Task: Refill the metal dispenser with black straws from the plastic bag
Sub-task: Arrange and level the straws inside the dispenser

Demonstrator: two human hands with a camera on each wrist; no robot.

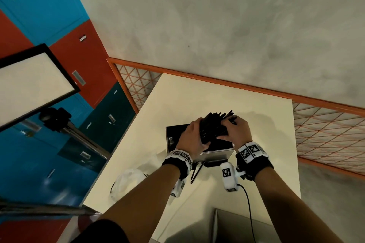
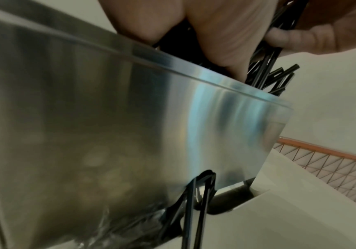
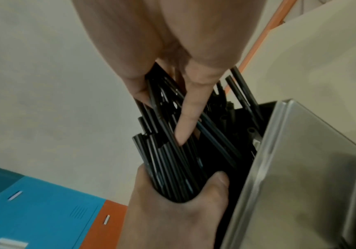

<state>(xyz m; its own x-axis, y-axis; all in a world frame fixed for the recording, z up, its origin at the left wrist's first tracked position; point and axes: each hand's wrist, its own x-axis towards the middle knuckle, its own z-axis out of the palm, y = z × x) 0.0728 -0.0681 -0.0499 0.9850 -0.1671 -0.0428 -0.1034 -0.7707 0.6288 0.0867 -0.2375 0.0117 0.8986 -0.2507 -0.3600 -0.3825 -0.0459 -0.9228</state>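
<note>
A thick bundle of black straws (image 1: pixel 215 124) is held tilted over the open top of the metal dispenser (image 1: pixel 216 155) on the cream table (image 1: pixel 197 94). My left hand (image 1: pixel 194 136) grips the bundle's near end, thumb curled under it (image 3: pixel 213 183). My right hand (image 1: pixel 236 130) holds the far end from above, with one finger (image 3: pixel 189 118) laid along the straws (image 3: pixel 173 165). In the left wrist view the straws (image 2: pixel 277 75) stick out above the dispenser's shiny wall (image 2: pixel 130 134). The crumpled plastic bag (image 1: pixel 128 181) lies at the table's left edge.
A few loose straws (image 1: pixel 197 169) lie on the table before the dispenser. A grey box (image 1: pixel 237 227) sits at the near edge, beside a black cable (image 1: pixel 249 207). A light panel on a stand (image 1: pixel 35 83) is at left; orange mesh fencing (image 1: pixel 325 134) borders the table.
</note>
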